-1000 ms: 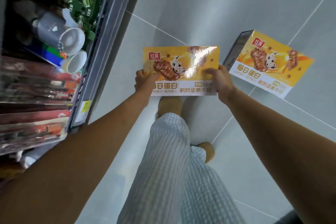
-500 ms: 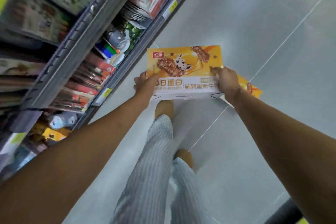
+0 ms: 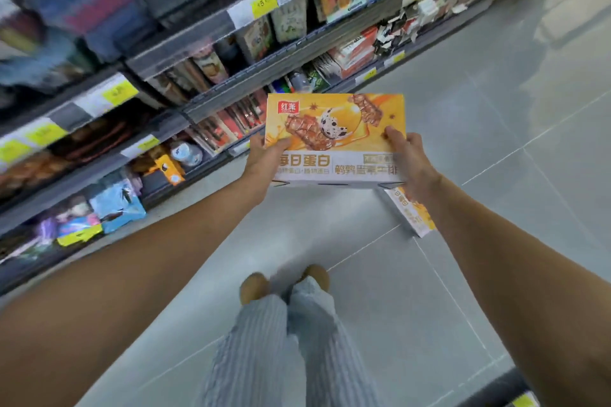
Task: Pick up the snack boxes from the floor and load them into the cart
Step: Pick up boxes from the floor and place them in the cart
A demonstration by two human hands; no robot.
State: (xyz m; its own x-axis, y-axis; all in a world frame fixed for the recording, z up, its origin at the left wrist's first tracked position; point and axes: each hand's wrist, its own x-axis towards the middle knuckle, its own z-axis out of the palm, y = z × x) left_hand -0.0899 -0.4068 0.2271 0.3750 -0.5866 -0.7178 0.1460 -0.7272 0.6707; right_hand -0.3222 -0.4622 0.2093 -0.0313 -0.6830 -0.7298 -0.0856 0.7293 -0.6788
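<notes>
I hold a flat yellow snack box with a white lower band in front of me, well above the floor. My left hand grips its left edge, thumb on the top face. My right hand grips its right edge the same way. A second yellow snack box lies on the grey floor below, mostly hidden by my right wrist and the held box. At the bottom right corner a dark curved edge with a yellow patch shows; I cannot tell whether it is the cart.
Store shelves full of packaged goods with yellow price tags run along the left and top. The grey tiled floor stretches to the right. My striped trouser legs and tan shoes stand below the box.
I have risen from a crouch: the held box came up with both hands, the view swung up along the shelves, and the second box on the floor slid behind my right wrist.
</notes>
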